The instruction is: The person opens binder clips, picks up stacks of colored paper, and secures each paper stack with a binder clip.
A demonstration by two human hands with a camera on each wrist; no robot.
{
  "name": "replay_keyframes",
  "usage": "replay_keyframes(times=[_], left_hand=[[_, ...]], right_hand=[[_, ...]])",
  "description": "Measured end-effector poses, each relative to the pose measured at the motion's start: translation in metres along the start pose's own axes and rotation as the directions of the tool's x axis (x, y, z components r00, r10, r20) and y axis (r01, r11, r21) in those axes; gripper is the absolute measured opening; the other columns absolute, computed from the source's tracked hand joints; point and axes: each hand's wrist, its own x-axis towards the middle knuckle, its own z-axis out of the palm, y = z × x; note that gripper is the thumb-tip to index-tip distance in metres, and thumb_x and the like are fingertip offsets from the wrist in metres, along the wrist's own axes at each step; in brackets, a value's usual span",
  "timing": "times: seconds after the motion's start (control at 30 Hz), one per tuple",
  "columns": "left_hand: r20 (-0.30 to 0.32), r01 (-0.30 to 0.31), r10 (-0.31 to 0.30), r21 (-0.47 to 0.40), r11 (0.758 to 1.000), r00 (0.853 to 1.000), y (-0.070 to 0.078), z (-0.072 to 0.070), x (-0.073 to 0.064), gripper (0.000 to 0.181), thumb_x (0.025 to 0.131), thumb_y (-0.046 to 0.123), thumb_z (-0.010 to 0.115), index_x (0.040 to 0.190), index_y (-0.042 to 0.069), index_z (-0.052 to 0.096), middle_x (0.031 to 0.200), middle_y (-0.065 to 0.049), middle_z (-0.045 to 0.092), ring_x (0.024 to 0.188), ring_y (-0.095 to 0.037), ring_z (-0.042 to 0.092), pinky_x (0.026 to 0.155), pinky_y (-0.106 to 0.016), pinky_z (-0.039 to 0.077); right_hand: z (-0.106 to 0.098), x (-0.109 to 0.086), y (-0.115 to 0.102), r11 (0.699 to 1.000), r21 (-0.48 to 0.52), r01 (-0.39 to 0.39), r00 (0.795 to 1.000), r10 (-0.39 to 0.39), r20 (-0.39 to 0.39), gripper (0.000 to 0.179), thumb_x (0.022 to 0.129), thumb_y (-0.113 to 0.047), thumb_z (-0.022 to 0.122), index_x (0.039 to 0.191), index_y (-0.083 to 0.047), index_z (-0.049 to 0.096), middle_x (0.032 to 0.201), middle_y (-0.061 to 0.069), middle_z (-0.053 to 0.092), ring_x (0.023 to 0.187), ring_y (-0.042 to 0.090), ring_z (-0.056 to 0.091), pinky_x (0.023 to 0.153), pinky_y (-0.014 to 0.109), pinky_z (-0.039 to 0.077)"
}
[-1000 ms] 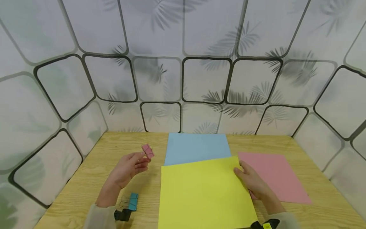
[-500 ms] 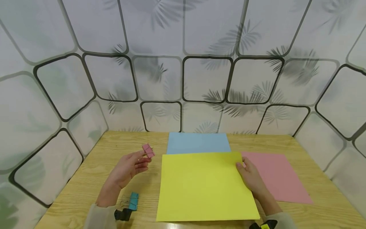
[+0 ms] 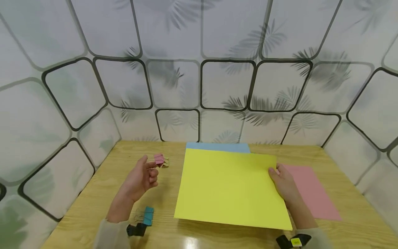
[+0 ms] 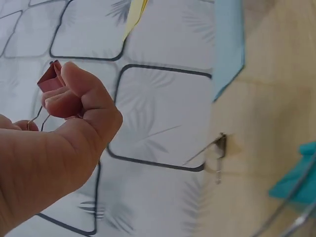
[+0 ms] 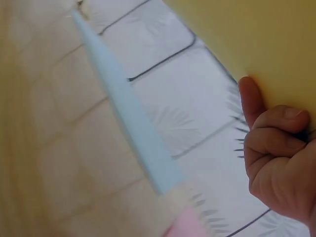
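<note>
My left hand [image 3: 138, 181] pinches a pink binder clip [image 3: 159, 158] between thumb and fingers over the left side of the table. The left wrist view shows the clip [image 4: 52, 79] above the curled fingers, its wire handle hanging below. My right hand [image 3: 286, 185] grips a large yellow sheet of paper [image 3: 230, 186] at its right edge, thumb on top. The sheet is raised off the wood, tilted, and covers most of a blue sheet [image 3: 217, 147]. In the right wrist view, fingers curl at the yellow sheet's edge [image 5: 266, 44].
A teal binder clip [image 3: 148, 215] lies beside my left wrist. Another small clip [image 4: 221, 145] with wire handles rests on the table in the left wrist view. A pink sheet [image 3: 314, 193] lies to the right. Patterned fabric walls [image 3: 227, 83] enclose the wooden table [image 3: 109, 173].
My right hand has raised the yellow sheet and shifted it forward and right, so less of the blue sheet shows. The left hand has turned slightly, still holding the pink binder clip.
</note>
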Motion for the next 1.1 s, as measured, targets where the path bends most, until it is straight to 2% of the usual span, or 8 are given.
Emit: replay_keyframes(times=[0.1,0.2,0.4,0.5,0.63,0.83,0.93,1.1], left_hand=[[-0.030,-0.033,0.034,0.015,0.999,0.999,0.013,0.004,-0.009,0.047,0.106,0.053,0.020,0.115,0.010,0.036,0.077,0.004,0.037,0.067,-0.012,0.033,0.071,-0.030,0.040],[-0.082,-0.099,0.104,0.054,0.994,0.991,0.025,0.008,-0.015,0.047,0.107,0.052,0.025,0.122,0.009,0.035,0.078,0.004,0.037,0.069,-0.011,0.033,0.072,-0.029,0.041],[-0.105,-0.211,0.211,0.014,0.977,0.972,0.039,0.021,-0.022,0.040,0.108,0.043,0.034,0.125,0.007,0.037,0.075,0.004,0.033,0.072,-0.011,0.032,0.070,-0.028,0.039],[-0.096,-0.247,0.244,-0.015,0.969,0.965,0.043,0.030,-0.023,0.041,0.108,0.043,0.033,0.125,0.005,0.034,0.074,0.005,0.031,0.071,-0.012,0.028,0.068,-0.029,0.036],[-0.105,-0.253,0.250,-0.020,0.967,0.963,0.044,0.040,-0.027,0.045,0.107,0.047,0.028,0.125,0.006,0.029,0.071,0.004,0.021,0.067,-0.012,0.022,0.064,-0.031,0.030],[-0.137,-0.284,0.285,0.026,0.958,0.949,0.041,0.054,-0.030,0.042,0.108,0.047,0.026,0.117,0.007,0.037,0.070,0.002,0.013,0.062,-0.014,0.017,0.059,-0.033,0.025],[-0.148,-0.289,0.296,0.069,0.955,0.944,0.040,0.063,-0.027,0.044,0.107,0.047,0.028,0.115,0.006,0.045,0.067,0.003,0.016,0.059,-0.013,0.018,0.055,-0.030,0.028],[-0.187,-0.290,0.300,0.077,0.954,0.935,0.040,0.076,-0.016,0.042,0.107,0.040,0.033,0.110,0.004,0.054,0.059,0.004,0.025,0.053,-0.012,0.019,0.050,-0.027,0.027]], right_hand=[[-0.008,0.001,-0.011,0.999,0.032,0.014,1.000,-0.014,-0.012,0.049,0.108,-0.035,0.039,0.138,0.003,0.031,0.074,-0.002,0.065,0.059,0.014,0.066,0.055,0.033,0.056],[-0.015,0.004,-0.020,0.996,0.080,0.026,1.000,-0.025,-0.018,0.050,0.107,-0.034,0.042,0.139,0.003,0.031,0.076,-0.005,0.066,0.060,0.012,0.066,0.056,0.030,0.056],[-0.025,0.009,-0.042,0.986,0.165,0.018,1.000,-0.017,-0.004,0.043,0.105,-0.036,0.047,0.138,-0.010,0.037,0.079,-0.009,0.066,0.064,0.009,0.066,0.059,0.027,0.055],[-0.030,0.008,-0.050,0.982,0.188,0.021,1.000,-0.024,0.014,0.042,0.105,-0.035,0.047,0.137,-0.010,0.036,0.080,-0.008,0.066,0.064,0.009,0.066,0.059,0.027,0.055],[-0.034,0.004,-0.056,0.983,0.178,0.045,0.997,-0.056,0.057,0.043,0.106,-0.033,0.046,0.137,-0.005,0.035,0.081,-0.006,0.066,0.065,0.011,0.066,0.059,0.028,0.056],[-0.037,0.004,-0.061,0.962,0.254,0.097,0.983,-0.132,0.127,0.024,0.106,-0.029,0.046,0.122,-0.011,0.043,0.083,-0.003,0.068,0.066,0.013,0.068,0.058,0.029,0.057],[-0.041,0.002,-0.062,0.965,0.238,0.113,0.987,-0.137,0.087,0.021,0.106,-0.029,0.046,0.121,-0.013,0.043,0.082,-0.004,0.067,0.065,0.012,0.067,0.057,0.028,0.056],[-0.053,-0.002,-0.060,0.980,0.181,0.077,0.996,-0.070,-0.048,0.017,0.105,-0.032,0.048,0.117,-0.020,0.047,0.077,-0.006,0.064,0.061,0.010,0.065,0.054,0.027,0.054]])
